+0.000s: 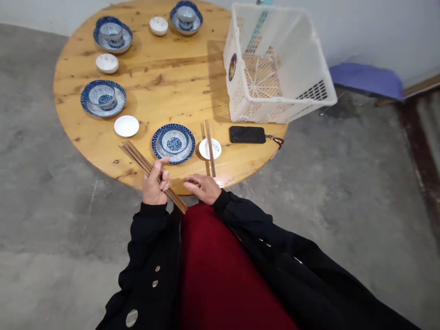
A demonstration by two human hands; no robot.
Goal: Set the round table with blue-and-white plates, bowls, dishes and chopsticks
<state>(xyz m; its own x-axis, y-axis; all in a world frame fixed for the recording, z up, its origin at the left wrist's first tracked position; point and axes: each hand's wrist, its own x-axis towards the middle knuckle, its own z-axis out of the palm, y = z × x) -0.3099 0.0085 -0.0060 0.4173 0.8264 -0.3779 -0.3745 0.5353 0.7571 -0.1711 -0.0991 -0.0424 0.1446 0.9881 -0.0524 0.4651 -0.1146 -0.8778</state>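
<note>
My left hand [156, 182] is closed round a bundle of wooden chopsticks [136, 156], which slants across the table's near edge. To its right, my right hand [203, 187] has nothing in it, its fingers loosely stretched toward the left. Just beyond both hands is a blue-rimmed plate [156, 149] with a patterned bowl [174, 141] on it. A pair of chopsticks [210, 151] rests across a small white dish [217, 149] beside that plate, above my right hand. Another small white dish [126, 126] lies beyond the tips of the bundle.
On the round wooden table [165, 78], a white plastic crate [237, 87] stands at the right. A black phone [247, 134] with a strap lies before it. More plates with bowls [103, 98] and small white dishes [107, 63] line the left and far edges. A purple seat [367, 79] is beyond the crate.
</note>
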